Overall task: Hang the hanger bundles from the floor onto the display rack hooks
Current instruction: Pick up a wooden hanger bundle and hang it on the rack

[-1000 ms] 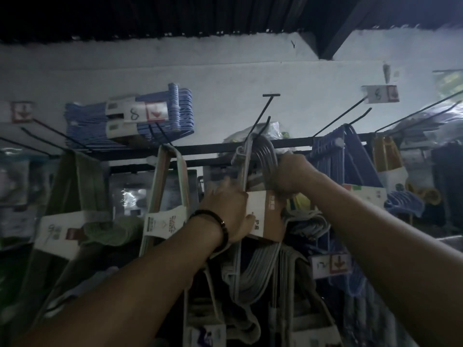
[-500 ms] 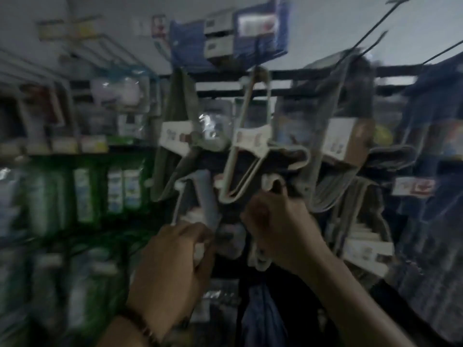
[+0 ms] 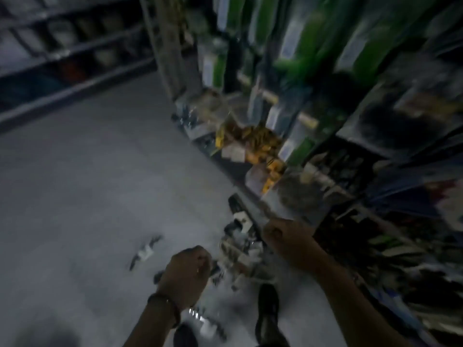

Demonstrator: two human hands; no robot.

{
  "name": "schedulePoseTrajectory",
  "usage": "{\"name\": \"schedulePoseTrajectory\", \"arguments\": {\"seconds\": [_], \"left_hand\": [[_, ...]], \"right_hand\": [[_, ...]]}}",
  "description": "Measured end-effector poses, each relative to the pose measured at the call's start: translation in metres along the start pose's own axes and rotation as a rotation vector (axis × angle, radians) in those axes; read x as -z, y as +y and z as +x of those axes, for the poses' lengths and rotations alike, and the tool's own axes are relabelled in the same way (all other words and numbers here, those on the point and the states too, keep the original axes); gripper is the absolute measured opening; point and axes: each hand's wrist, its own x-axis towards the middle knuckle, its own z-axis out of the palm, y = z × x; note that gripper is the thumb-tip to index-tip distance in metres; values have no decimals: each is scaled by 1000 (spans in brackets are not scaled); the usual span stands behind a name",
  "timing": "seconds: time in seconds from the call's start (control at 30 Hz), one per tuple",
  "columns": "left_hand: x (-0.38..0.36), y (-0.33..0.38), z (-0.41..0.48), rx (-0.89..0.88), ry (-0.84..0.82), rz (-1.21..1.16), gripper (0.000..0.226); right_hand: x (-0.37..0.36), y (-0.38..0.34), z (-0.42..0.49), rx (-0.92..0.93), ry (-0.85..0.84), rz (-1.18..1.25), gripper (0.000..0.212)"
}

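**Hands low over the hanger pile**

Both hands hang over the grey floor (image 3: pixel 87 196), apart from each other. Left hand (image 3: pixel 186 274), with a dark band (image 3: pixel 164 306) at the wrist, is curled into a loose fist; motion blur hides whether anything is in it. Right hand (image 3: pixel 288 239) is also curled, knuckles up, and its grip cannot be told either. Between and just beyond the hands lies a heap of hanger bundles (image 3: pixel 240 249) with pale card labels, close to the base of the display rack (image 3: pixel 350 121) on the right. One stray bundle (image 3: pixel 145 251) lies apart to the left, another (image 3: pixel 206 324) near the bottom edge. A dark shoe (image 3: pixel 268 314) stands near the pile. Far left, blurred shelving (image 3: pixel 62 58) lines the aisle.
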Motion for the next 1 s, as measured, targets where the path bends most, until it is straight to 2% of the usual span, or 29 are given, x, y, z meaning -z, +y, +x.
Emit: {"name": "schedulePoseTrajectory", "arguments": {"seconds": [0.1, 0.17, 0.3, 0.43, 0.53, 0.67, 0.77, 0.9, 1.0], "left_hand": [[-37, -77, 6, 162, -23, 12, 18], [-63, -116, 21, 227, -27, 5, 26], [-127, -186, 75, 338, -46, -97, 21], [-229, -258, 148, 461, -103, -177, 28], [-320, -302, 209, 463, -185, -167, 34], [-425, -348, 281, 343, -247, -72, 35], [-488, -370, 317, 339, -310, -78, 28], [-544, -398, 339, 406, -495, -71, 56], [-559, -417, 350, 418, -355, -117, 75]], "right_hand": [[-102, 26, 31, -163, -187, 47, 28], [-159, 46, 52, -207, -250, 75, 27], [-266, 105, 102, -286, -358, 84, 26], [-379, 190, 167, -388, -481, 83, 27], [-459, 269, 213, -393, -598, -68, 30], [-545, 365, 253, -423, -508, -167, 30], [-590, 429, 247, -503, -443, -166, 51], [-615, 477, 216, -531, -270, -261, 78], [-627, 503, 212, -610, -142, -276, 102]]}}
